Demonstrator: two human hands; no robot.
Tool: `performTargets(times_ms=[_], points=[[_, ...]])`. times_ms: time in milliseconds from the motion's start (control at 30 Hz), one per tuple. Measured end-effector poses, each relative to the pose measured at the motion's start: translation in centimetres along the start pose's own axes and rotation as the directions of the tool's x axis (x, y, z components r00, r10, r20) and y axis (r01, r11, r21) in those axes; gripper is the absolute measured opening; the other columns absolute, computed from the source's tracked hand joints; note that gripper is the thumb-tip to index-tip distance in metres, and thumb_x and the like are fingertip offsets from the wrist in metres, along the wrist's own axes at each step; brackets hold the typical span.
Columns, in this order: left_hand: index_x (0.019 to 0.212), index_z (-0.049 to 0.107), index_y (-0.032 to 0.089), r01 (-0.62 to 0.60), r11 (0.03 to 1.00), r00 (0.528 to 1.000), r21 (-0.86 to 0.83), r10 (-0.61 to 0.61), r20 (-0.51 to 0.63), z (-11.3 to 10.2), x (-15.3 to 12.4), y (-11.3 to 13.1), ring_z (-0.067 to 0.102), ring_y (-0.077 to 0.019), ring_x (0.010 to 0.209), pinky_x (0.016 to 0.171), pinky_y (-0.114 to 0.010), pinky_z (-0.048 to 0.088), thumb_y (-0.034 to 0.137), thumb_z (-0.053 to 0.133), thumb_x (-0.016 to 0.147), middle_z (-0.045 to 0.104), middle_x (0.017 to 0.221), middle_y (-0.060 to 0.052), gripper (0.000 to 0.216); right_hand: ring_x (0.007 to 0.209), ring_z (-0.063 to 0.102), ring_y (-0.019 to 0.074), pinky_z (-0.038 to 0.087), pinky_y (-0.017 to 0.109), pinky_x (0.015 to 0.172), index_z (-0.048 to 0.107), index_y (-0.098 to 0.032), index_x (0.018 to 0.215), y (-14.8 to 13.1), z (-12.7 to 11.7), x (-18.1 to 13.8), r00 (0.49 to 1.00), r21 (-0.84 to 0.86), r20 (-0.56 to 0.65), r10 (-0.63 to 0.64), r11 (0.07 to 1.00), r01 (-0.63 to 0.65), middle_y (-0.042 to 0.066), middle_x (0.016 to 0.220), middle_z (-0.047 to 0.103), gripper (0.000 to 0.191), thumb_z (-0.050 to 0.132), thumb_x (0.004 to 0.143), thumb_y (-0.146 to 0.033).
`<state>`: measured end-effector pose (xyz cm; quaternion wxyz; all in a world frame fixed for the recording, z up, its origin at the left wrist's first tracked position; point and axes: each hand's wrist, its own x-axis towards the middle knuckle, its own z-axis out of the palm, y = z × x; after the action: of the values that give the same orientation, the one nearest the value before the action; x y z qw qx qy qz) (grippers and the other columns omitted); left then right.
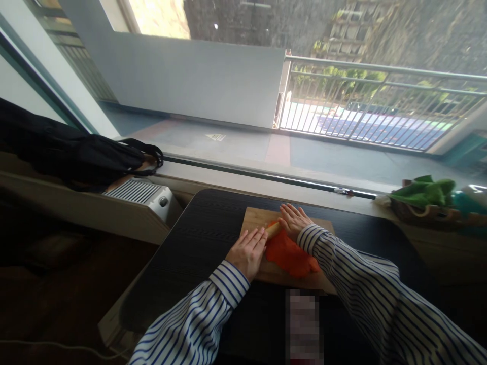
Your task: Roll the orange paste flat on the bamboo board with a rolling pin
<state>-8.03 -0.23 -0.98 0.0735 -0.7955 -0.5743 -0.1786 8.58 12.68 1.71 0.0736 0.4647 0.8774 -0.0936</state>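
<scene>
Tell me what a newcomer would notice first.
Probably the orange sheet, spread on a wooden board on the table. Next, the left hand and right hand, flat on a pale rod over the sheet's far end. Then the crumpled green cloth past the table's far right corner.

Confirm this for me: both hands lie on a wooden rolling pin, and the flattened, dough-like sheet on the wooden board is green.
Not quite: the head view shows that the dough-like sheet on the wooden board is orange, not green. The rest holds: the left hand and right hand both lie on the wooden rolling pin.
</scene>
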Motion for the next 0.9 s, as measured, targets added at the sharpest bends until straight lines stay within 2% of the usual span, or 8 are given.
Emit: performTargets(times_ms=[100, 300, 433, 900], points=[[0.123, 0.05, 0.015, 0.028, 1.0, 1.0, -0.004, -0.028, 0.009, 0.0, 0.2, -0.3, 0.046, -0.0209, 0.119, 0.099, -0.041, 0.038, 0.023, 0.032, 0.09, 0.053, 0.127, -0.009, 0.038, 0.135, 0.009, 0.019, 0.009, 0.045, 0.109, 0.022, -0.012, 0.14, -0.1, 0.0, 0.5, 1.0, 0.0, -0.001, 0.004, 1.0, -0.004, 0.006, 0.147, 0.019, 0.059, 0.011, 0.091, -0.042], [0.12, 0.051, 0.015, 0.115, 0.992, 0.989, -0.051, -0.11, 0.095, -0.2, 1.8, -2.8, 0.048, -0.0205, 0.117, 0.099, -0.044, 0.036, 0.021, 0.03, 0.09, 0.06, 0.118, -0.009, 0.037, 0.134, 0.011, 0.0209, 0.005, 0.049, 0.108, 0.026, -0.013, 0.139, -1.6, -0.8, 3.9, 1.0, -0.008, -0.003, 0.006, 1.0, -0.006, 0.005, 0.147, 0.022, 0.057, 0.013, 0.09, -0.04], [0.118, 0.052, 0.015, 0.163, 0.984, 0.981, -0.067, -0.154, 0.114, 0.1, 2.0, -3.6, 0.048, -0.02, 0.116, 0.099, -0.044, 0.035, 0.022, 0.03, 0.09, 0.06, 0.117, -0.009, 0.037, 0.133, 0.015, 0.021, 0.005, 0.05, 0.107, 0.03, -0.016, 0.137, -1.9, -0.9, 5.1, 1.0, -0.001, -0.015, -0.008, 1.0, 0.008, 0.004, 0.145, 0.027, 0.054, 0.016, 0.09, -0.039], [0.124, 0.049, 0.023, 0.083, 0.996, 0.993, -0.015, -0.082, 0.083, -0.2, 1.0, -1.6, 0.049, -0.0172, 0.115, 0.099, -0.039, 0.037, 0.019, 0.033, 0.089, 0.056, 0.123, -0.004, 0.039, 0.134, 0.012, 0.0184, 0.005, 0.047, 0.108, 0.029, -0.017, 0.138, -0.8, -0.1, 1.8, 1.0, 0.062, -0.018, 0.025, 0.998, -0.024, 0.003, 0.145, 0.025, 0.055, 0.012, 0.091, -0.041]])
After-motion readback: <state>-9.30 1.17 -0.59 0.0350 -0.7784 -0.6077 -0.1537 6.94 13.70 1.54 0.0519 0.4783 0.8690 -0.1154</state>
